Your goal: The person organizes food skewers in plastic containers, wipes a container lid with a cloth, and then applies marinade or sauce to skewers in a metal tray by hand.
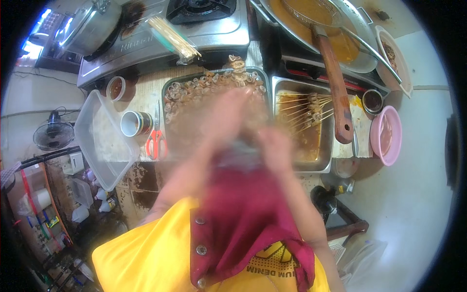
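My left hand (226,117) reaches over a dark tray (265,80) of ring-shaped cut intestine pieces (187,92), its fingers smeared by motion. Nearer to me, at the tray's right side, my right hand (274,146) is blurred too. Folded pieces threaded in a row (237,65) show past the far rim, just beyond my left fingertips. Whether either hand grips them is hidden by the blur. To the right, several loaded skewers (314,109) lie in brown sauce in a steel tray (311,169).
Orange-handled scissors (155,144), a mug (131,123) and a clear plastic container (102,138) stand left. Bagged bamboo sticks (170,34) lie on the stove (138,56). A strainer's wooden handle (333,82) overhangs the steel tray from a sauce pan (367,63). Right is a pink bowl (386,141).
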Tool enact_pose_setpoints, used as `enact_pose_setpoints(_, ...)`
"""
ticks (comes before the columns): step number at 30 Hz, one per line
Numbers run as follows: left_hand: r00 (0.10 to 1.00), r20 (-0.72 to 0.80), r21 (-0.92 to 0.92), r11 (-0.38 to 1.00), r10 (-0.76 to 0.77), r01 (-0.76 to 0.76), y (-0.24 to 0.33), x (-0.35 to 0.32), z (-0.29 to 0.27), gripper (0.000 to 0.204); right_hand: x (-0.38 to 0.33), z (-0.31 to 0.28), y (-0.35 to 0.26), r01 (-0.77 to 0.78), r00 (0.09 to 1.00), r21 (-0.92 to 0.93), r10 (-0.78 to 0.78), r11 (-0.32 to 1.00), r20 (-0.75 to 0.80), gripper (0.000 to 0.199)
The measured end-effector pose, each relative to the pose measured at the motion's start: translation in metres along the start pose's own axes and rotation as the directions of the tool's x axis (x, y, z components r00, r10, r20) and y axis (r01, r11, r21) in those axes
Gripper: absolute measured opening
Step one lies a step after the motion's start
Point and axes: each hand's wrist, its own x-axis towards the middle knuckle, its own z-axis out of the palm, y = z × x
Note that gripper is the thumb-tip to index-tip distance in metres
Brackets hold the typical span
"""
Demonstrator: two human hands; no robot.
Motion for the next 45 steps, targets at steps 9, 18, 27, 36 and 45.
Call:
enact_pose_setpoints(9,0.99,-0.039,-0.057,0.989,-0.138,0.136,0.045,0.007,0.0,0.013,-0.003,0.003,-0.001,0.029,0.999,0.026,-0.028,0.999,-0.039,0.011)
enact_pose_setpoints(18,0.998,-0.065,0.154,0.988,0.023,-0.013,0.014,0.012,-0.018,0.009,-0.004,0.007,-0.003,0.015,0.999,0.032,-0.014,0.999,-0.028,0.01)
enact_pose_setpoints(27,0.973,-0.079,0.089,0.97,-0.218,0.224,0.046,-0.001,-0.006,0.008,-0.002,0.005,0.001,0.026,1.0,-0.042,-0.027,0.999,-0.011,0.011)
enact_pose_setpoints(36,0.981,-0.036,-0.246,0.953,-0.192,0.178,0.057,0.015,-0.006,0.013,-0.002,0.002,0.01,-0.048,0.998,-0.046,0.05,0.998,0.036,0.009)
enact_pose_setpoints(45,0.982,0.03,0.234,0.954,0.187,-0.189,0.016,0.038,-0.028,0.013,-0.003,0.0,-0.016,0.049,0.998,-0.099,-0.046,0.994,0.031,0.012)
